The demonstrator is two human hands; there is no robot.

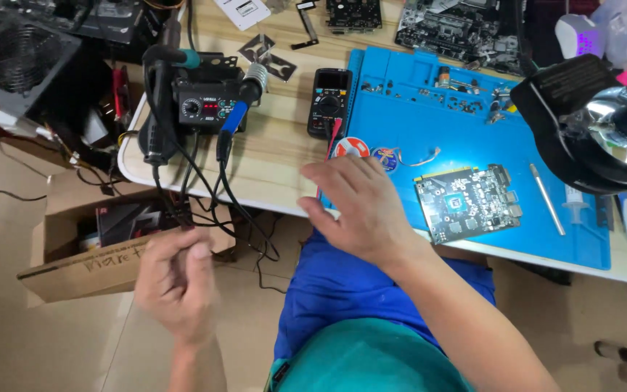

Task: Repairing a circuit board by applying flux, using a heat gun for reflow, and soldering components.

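Note:
My left hand (177,282) is off the table's left edge, its fingers closed on black cables (183,190) that hang down from the soldering station (203,107). My right hand (361,210) hovers flat with fingers apart over the table's front edge, at the left border of the blue work mat (582,243). It holds nothing. A green circuit board (467,203) lies on the mat just right of that hand. Two small round reels (350,147) sit just beyond its fingertips.
A black multimeter (329,101) lies by the mat's left edge. A soldering iron (241,109) rests in its stand. A microscope head (589,123) looms at right. An open cardboard box (81,247) stands on the floor at left. Tweezers (548,198) lie on the mat.

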